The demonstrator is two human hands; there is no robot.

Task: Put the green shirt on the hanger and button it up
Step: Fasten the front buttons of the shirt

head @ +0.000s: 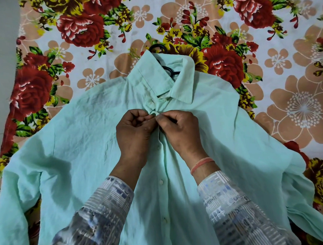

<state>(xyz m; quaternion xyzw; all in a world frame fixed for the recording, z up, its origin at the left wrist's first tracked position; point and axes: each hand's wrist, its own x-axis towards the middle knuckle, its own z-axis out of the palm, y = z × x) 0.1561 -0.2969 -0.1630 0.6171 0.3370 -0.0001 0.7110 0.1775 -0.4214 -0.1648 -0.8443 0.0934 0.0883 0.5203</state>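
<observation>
Shirt (87,145) flat on bedsheet (285,78); hanger (168,70) inside collar (162,79).

Floral bedsheet (266,64) fills the frame from 9 through 12 to 4 o'clock. White ground, printed with large red roses, yellow blooms, green leaves and peach outline flowers. Sheet lies flat, with faint grey smudges near 12 o'clock. Plain grey surface (0,56) borders the sheet's frayed edge at 9 to 11 o'clock; what it is cannot be told.
</observation>
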